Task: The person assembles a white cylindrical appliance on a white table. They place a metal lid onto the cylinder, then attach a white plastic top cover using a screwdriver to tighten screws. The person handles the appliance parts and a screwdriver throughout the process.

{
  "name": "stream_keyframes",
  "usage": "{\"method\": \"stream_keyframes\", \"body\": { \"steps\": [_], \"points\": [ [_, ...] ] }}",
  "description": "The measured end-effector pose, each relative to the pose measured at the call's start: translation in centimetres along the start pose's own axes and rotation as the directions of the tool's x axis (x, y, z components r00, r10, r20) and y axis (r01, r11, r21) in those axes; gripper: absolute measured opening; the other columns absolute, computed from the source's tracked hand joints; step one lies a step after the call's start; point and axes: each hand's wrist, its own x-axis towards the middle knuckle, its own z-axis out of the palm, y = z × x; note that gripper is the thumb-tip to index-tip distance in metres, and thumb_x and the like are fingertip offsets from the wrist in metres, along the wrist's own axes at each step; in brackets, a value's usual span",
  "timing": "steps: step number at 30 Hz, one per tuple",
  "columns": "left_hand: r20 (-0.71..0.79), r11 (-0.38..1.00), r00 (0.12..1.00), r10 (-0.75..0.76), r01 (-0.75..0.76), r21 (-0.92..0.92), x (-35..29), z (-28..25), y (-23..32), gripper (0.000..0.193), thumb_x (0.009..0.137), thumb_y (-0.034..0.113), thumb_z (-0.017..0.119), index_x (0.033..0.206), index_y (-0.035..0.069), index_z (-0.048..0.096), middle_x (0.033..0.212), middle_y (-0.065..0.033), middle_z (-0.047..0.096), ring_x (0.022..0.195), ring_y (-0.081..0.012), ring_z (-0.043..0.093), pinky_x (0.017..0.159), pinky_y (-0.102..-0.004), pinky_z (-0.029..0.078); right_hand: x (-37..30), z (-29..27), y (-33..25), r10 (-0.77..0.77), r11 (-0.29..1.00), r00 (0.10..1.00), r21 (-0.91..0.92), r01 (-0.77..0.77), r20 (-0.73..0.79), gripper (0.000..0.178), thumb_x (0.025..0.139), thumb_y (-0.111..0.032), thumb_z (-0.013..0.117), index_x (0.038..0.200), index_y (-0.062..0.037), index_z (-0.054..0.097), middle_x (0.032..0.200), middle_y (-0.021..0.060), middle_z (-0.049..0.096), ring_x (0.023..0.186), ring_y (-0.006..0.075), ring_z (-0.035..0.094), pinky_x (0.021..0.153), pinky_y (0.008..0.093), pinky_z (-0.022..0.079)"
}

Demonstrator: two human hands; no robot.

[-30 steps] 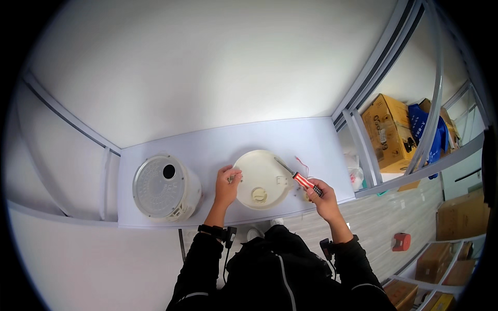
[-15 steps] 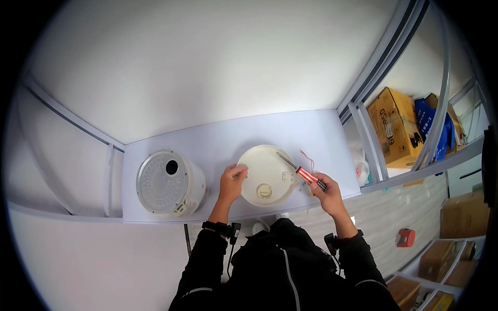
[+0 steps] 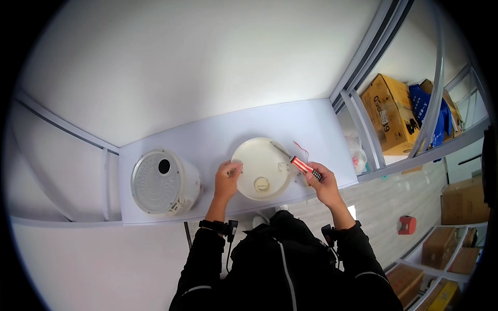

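My right hand (image 3: 325,186) is closed round the red-and-white striped handle of a screwdriver (image 3: 301,165). Its metal shaft points up and left, over the right part of a round white shallow cover (image 3: 250,155). That cover lies on the bench with a round cream fitting (image 3: 262,184) inside near its front edge. At the cover's left rim is my left hand (image 3: 226,181), fingers curled together; whatever they may pinch is too small to make out. A thin red wire (image 3: 305,150) and a few tiny parts lie beside the cover on the right, partly hidden by my right hand.
A white drum-shaped unit (image 3: 150,189) with a grey perforated face and a dark round hole stands at the left of the pale bench (image 3: 212,135). Metal rails frame both sides. Cardboard boxes (image 3: 389,114) sit right, with a red stool (image 3: 407,225) on the floor.
The whole view has shifted slightly, so bench items sit a little higher and further left. Both hands keep nearly the same places at the cover, and the screwdriver stays in my right hand.
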Motion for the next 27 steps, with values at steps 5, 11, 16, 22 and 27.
{"method": "stream_keyframes", "body": {
  "steps": [5, 11, 16, 22, 27],
  "points": [
    [-0.113, 0.988, 0.992, 0.053, -0.036, 0.151, -0.5, 0.1, 1.4, 0.014, 0.097, 0.015, 0.073, 0.109, 0.009, 0.078, 0.136, -0.0125, 0.059, 0.104, -0.0231, 0.067, 0.083, -0.0350, 0.056, -0.2, -0.7, -0.2, 0.021, 0.999, 0.999, 0.043, -0.019, -0.031, 0.034, 0.102, -0.013, 0.069, 0.130, 0.0046, 0.063, 0.098, 0.0016, 0.069, 0.082, 0.0065, 0.057, 0.073, 0.0230, 0.048],
    [-0.149, 0.851, 0.913, 0.381, -0.283, 0.444, -0.6, -0.1, 4.0, 0.013, 0.092, 0.013, 0.076, 0.104, 0.010, 0.078, 0.127, -0.0108, 0.063, 0.107, -0.0291, 0.062, 0.090, -0.0417, 0.052, -0.8, -0.5, -1.0, 0.009, 0.998, 0.999, 0.067, -0.005, -0.053, 0.036, 0.103, -0.013, 0.069, 0.132, 0.0060, 0.061, 0.098, 0.0016, 0.069, 0.080, 0.0062, 0.056, 0.071, 0.0220, 0.047],
    [0.030, 0.844, 0.904, 0.427, -0.410, 0.345, -0.9, 2.0, 7.9, 0.012, 0.090, 0.010, 0.076, 0.101, 0.009, 0.077, 0.106, -0.0117, 0.073, 0.101, -0.0344, 0.064, 0.090, -0.0444, 0.051, -1.5, -0.9, -1.0, -0.011, 0.998, 0.998, 0.064, 0.015, -0.061, 0.033, 0.102, -0.014, 0.070, 0.129, 0.0043, 0.064, 0.099, 0.0011, 0.069, 0.080, 0.0062, 0.056, 0.072, 0.0233, 0.048],
    [0.223, 0.884, 0.913, 0.343, -0.394, 0.253, -1.3, 5.9, 7.6, 0.010, 0.091, 0.010, 0.074, 0.101, 0.006, 0.076, 0.100, -0.0121, 0.075, 0.095, -0.0344, 0.067, 0.084, -0.0440, 0.053, -2.6, -1.1, -0.9, 0.003, 0.997, 0.993, 0.076, 0.006, -0.116, 0.034, 0.102, -0.018, 0.073, 0.128, 0.0022, 0.066, 0.099, 0.0009, 0.070, 0.083, 0.0066, 0.058, 0.074, 0.0233, 0.048],
    [0.197, 0.897, 0.926, 0.323, -0.366, 0.247, -0.9, 8.2, 7.3, 0.012, 0.093, 0.009, 0.073, 0.103, 0.004, 0.076, 0.098, -0.0137, 0.076, 0.091, -0.0327, 0.069, 0.083, -0.0416, 0.055, -3.5, -2.3, -0.4, 0.043, 0.999, 0.991, 0.039, -0.038, -0.129, 0.037, 0.102, -0.021, 0.073, 0.131, 0.0006, 0.065, 0.100, 0.0011, 0.071, 0.084, 0.0077, 0.060, 0.074, 0.0248, 0.051]
  ]
}}
